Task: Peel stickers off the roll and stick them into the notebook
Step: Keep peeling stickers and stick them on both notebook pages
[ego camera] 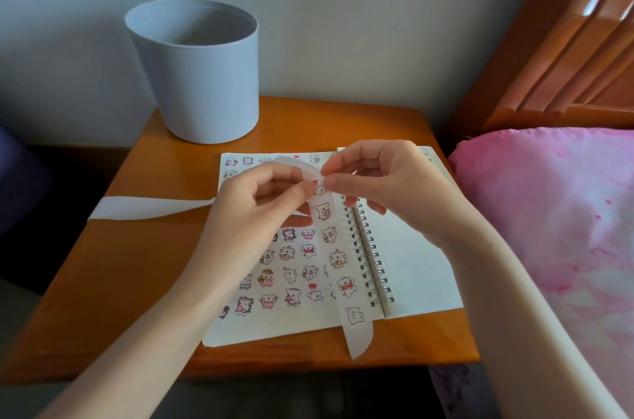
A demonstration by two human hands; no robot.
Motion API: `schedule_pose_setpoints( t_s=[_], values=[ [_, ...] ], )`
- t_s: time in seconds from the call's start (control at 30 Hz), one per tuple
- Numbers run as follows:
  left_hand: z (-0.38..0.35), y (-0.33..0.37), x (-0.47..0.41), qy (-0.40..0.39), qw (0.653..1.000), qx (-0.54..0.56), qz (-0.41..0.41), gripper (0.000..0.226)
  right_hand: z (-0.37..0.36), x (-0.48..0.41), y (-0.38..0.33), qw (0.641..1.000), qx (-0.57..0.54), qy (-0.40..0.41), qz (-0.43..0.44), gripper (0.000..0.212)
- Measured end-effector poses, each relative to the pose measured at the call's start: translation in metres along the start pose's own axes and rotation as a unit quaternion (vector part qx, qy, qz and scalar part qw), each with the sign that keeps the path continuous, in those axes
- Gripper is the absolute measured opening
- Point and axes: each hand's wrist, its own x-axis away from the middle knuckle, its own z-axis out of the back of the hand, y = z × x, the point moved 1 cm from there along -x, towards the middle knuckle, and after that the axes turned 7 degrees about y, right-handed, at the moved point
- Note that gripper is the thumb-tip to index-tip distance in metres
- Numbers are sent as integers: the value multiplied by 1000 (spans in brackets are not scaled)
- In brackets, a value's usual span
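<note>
Currently: sticker strip pinched in both your hands above the notebook

Your left hand grips the strip between thumb and forefinger, right where it arches over. Your right hand pinches the same bend from the other side, thumb and forefinger tips closed on it and the other fingers loosely curled. A small bear sticker sits on the strip between the two pinches (whether its edge is lifted, cannot tell).

From the bend, one leg of the strip runs left, blank white, and lies across the table to its left edge. The other leg drops along the left page just beside the spiral binding, carrying bear stickers. Its ragged end lies past the notebook's near edge on the table.

The notebook lies open and flat. Its left page is filled with rows of stickers; the right page is mostly bare.

A grey pot stands at the table's back left, apart from the notebook. Pink bedding lies to your right.
</note>
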Motion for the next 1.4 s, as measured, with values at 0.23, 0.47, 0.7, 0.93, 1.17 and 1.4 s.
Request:
schedule_pose_setpoints(
  t_s=[0.23,0.47,0.7,0.93,1.17,1.4],
  values=[
    [-1,0,0,-2,1000,2,-21,10,-2,0,1,1000,-10,6,17,9],
    [0,0,1,-4,1000,-12,-28,10,-3,-2,2,1000,-7,8,29,9],
    [-1,-1,1,5,1000,-8,-18,8,-5,-2,3,999,24,14,43,6],
    [-1,-3,1,18,1000,3,6,9,-7,-1,4,995,81,-4,59,9],
    [0,-7,-1,16,999,0,29,10,-5,-2,5,988,131,-13,78,7],
    [0,-10,-2,6,999,1,42,11,6,-2,3,999,8,12,49,3]
  ],
)
